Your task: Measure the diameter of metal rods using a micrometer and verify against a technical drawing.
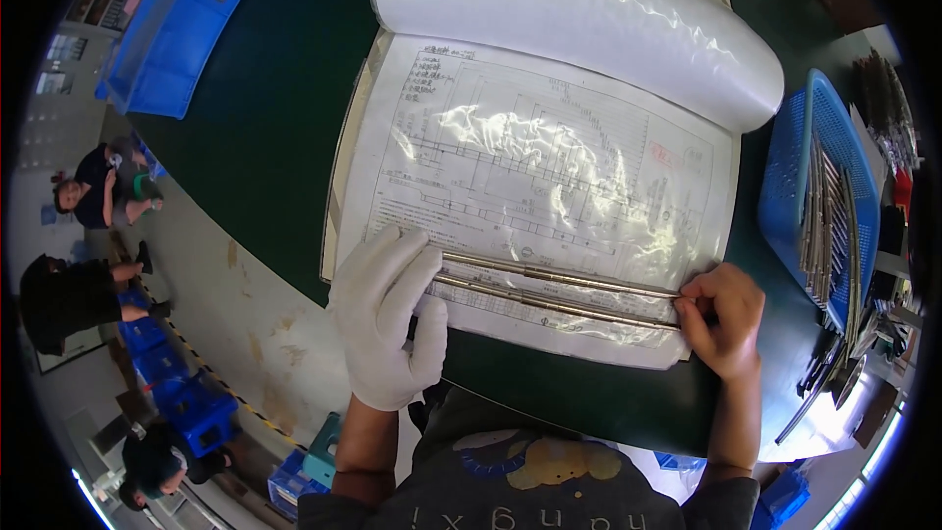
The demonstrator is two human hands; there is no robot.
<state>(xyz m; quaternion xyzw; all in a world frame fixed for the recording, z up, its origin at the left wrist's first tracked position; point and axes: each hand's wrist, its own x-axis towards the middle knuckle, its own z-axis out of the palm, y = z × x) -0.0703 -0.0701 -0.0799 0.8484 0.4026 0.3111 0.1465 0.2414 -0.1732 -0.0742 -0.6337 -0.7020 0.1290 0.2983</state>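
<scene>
Now gloved left hand [388, 329], bare right hand [724, 319] pinch slim metal rods [554, 290] over glossy drawing sheet [549, 167].

The scene is viewed from a single head-worn fisheye camera, aimed steeply down and held close above the counter [285, 128]; its edges are bent near the rim.

Looks like a factory workshop: green-topped workbench [275, 128] with a laminated technical drawing [549, 167], blue plastic basket [790, 186] full of metal rods [829, 226], stacked blue crates [177, 402] on a concrete floor [255, 324] striped with hazard tape [211, 373].
</scene>
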